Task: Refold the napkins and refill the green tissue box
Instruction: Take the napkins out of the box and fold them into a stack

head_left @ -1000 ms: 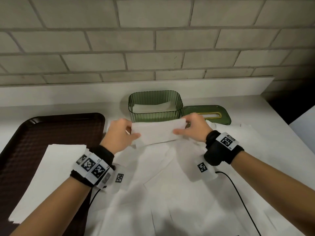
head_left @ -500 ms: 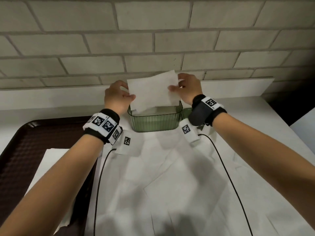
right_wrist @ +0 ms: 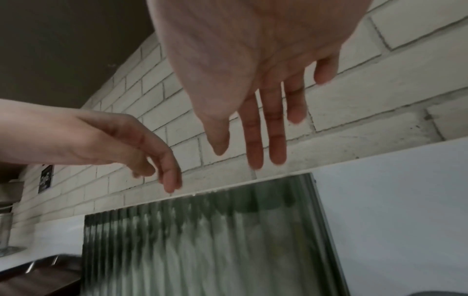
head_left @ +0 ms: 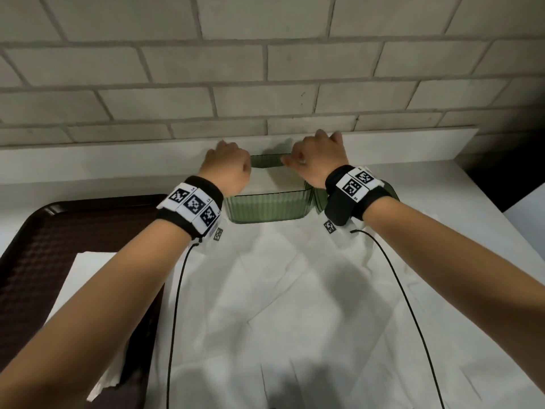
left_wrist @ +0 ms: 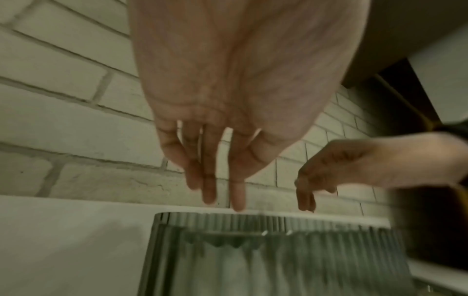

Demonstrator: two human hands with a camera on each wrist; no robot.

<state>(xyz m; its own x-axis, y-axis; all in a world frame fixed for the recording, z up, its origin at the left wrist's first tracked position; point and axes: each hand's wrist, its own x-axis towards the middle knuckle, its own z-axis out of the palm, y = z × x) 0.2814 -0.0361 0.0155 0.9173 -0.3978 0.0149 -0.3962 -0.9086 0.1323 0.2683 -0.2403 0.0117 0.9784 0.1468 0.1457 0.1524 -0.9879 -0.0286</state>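
Note:
The ribbed green tissue box (head_left: 267, 209) stands open-topped against the back ledge, with a folded white napkin (head_left: 274, 184) lying inside it. My left hand (head_left: 228, 168) hovers over the box's left end and my right hand (head_left: 317, 162) over its right end. In the left wrist view the left hand (left_wrist: 228, 140) has straight fingers pointing down just above the box rim (left_wrist: 278, 217), holding nothing. The right wrist view shows the right hand (right_wrist: 253, 100) the same way above the box (right_wrist: 202, 240). Several unfolded white napkins (head_left: 295, 290) cover the table in front.
The green lid (head_left: 390, 190) lies right of the box, mostly hidden by my right wrist. A dark brown tray (head_left: 44, 246) sits at the left with a white napkin (head_left: 79, 276) on it. A brick wall and a white ledge (head_left: 118, 166) close the back.
Both hands carried the folded napkin up from the table and over the box, lowered it in and let go. Their fingers are now straight and empty above the rim.

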